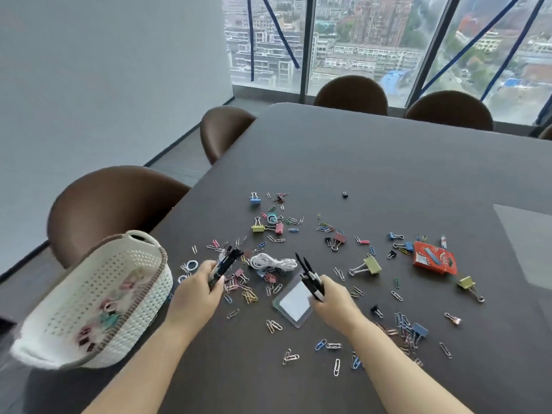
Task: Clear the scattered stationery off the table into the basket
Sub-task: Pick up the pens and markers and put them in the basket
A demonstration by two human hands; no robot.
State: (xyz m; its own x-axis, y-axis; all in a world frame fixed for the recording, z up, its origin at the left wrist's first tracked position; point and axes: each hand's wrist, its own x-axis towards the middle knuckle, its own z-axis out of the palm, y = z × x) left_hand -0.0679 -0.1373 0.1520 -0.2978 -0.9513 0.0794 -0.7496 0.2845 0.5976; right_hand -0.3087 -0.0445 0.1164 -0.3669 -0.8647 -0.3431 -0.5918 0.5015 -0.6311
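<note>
A white woven basket point(98, 297) with a brown rim stands at the table's left edge, with several clips inside. My left hand point(195, 291) is shut on a black thread snip point(225, 264) just right of the basket. My right hand point(331, 303) grips another black thread snip point(309, 274) above a clear card holder point(294, 304). Between the hands lies a coil of white string point(270, 262). Paper clips point(273, 325) and binder clips point(370, 265) are strewn over the dark table point(358, 162). An orange staple box point(434, 258) lies at the right.
Brown chairs point(110, 204) stand along the left side and the far end of the table. A grey sheet point(525, 234) lies at the table's right edge. Tall windows fill the far wall.
</note>
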